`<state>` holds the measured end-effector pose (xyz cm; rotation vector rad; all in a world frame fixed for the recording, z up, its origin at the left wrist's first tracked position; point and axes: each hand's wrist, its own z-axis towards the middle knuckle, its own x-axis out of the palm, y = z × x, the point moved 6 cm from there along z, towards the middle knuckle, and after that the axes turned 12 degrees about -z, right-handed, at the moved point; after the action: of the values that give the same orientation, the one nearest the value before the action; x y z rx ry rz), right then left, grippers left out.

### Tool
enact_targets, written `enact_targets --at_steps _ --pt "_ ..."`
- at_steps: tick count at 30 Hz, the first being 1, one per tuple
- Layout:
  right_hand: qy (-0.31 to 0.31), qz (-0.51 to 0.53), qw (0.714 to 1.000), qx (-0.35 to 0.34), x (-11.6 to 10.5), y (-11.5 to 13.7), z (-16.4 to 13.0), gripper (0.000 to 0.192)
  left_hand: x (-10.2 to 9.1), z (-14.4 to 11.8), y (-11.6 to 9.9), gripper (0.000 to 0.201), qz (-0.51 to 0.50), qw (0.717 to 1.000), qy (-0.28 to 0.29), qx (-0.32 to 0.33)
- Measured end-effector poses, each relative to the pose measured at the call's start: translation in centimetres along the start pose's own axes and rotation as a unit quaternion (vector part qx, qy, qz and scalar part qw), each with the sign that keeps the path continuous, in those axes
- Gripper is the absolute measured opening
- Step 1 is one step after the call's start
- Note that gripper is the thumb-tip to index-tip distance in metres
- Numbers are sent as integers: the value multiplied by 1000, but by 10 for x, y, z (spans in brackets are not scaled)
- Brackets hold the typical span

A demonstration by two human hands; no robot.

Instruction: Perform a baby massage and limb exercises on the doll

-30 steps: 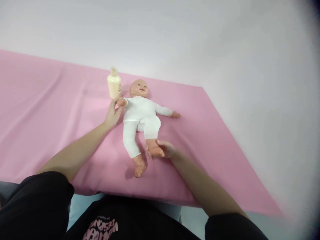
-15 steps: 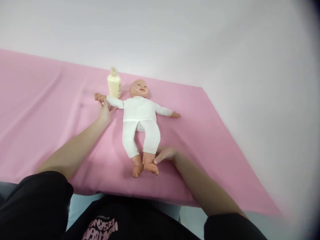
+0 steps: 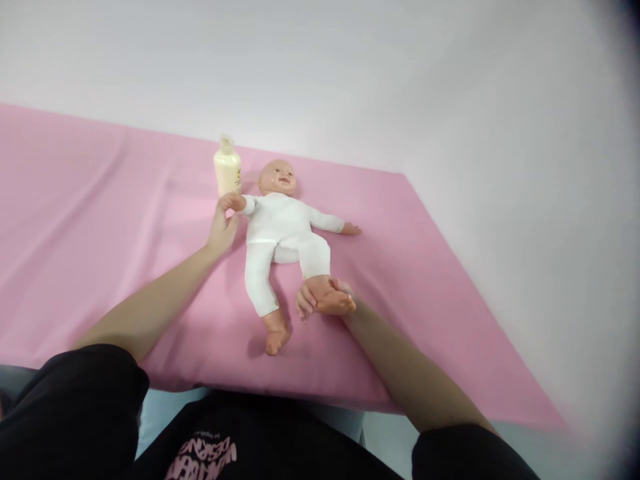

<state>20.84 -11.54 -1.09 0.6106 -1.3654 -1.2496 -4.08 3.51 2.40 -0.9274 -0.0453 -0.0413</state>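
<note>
A baby doll [image 3: 280, 220] in a white top and trousers lies on its back, head toward the wall and feet toward me. My left hand [image 3: 223, 227] is closed around the doll's arm on the left, near its wrist, and that arm is bent upward. Under the doll's lower leg on the right, my right hand [image 3: 320, 297] grips the ankle, holding the leg raised and bent at the knee; most of my palm is hidden behind the foot. The doll's other leg and other arm rest on the pink sheet [image 3: 400, 280].
Just beyond my left hand, a pale yellow pump bottle [image 3: 229, 170] stands upright beside the doll's head. A white wall [image 3: 320, 73] runs along the far side. The sheet hangs over the front edge, close to my body.
My right hand has lifted the doll's leg and moved it to the right, apart from the other leg. My left hand has bent the doll's arm up and inward, toward its body.
</note>
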Motion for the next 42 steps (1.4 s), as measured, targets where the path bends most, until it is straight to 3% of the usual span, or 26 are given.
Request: enact_targets --at_steps 4,10,14,19,24,27,30,33,36,42 --pt "-139 65 988 6 -12 10 3 66 22 -10 -20 48 145 972 133 125" --pt "-316 119 938 75 -26 14 0 66 38 -16 -22 36 252 921 244 168" --pt "-356 124 921 97 -30 12 0 63 45 -18 -24 32 258 916 256 171" --pt "-354 105 925 92 -32 12 0 61 44 -17 -23 32 253 921 251 159" --pt "-301 54 948 87 -27 12 1 58 32 -10 -21 37 206 950 195 134" --pt "-227 11 971 70 -16 13 4 57 17 -4 -16 43 123 986 98 60" --pt "-143 -54 987 49 -3 16 7 62 0 2 -5 45 25 999 -20 -12" --pt "-66 -128 985 97 10 12 5 61 -16 7 10 54 -56 992 -100 -56" --pt "-24 -147 978 148 15 6 -1 61 -27 11 23 67 -118 979 -137 -97" --pt "19 -104 983 152 14 -7 -3 54 -43 9 30 34 -177 937 -248 -169"
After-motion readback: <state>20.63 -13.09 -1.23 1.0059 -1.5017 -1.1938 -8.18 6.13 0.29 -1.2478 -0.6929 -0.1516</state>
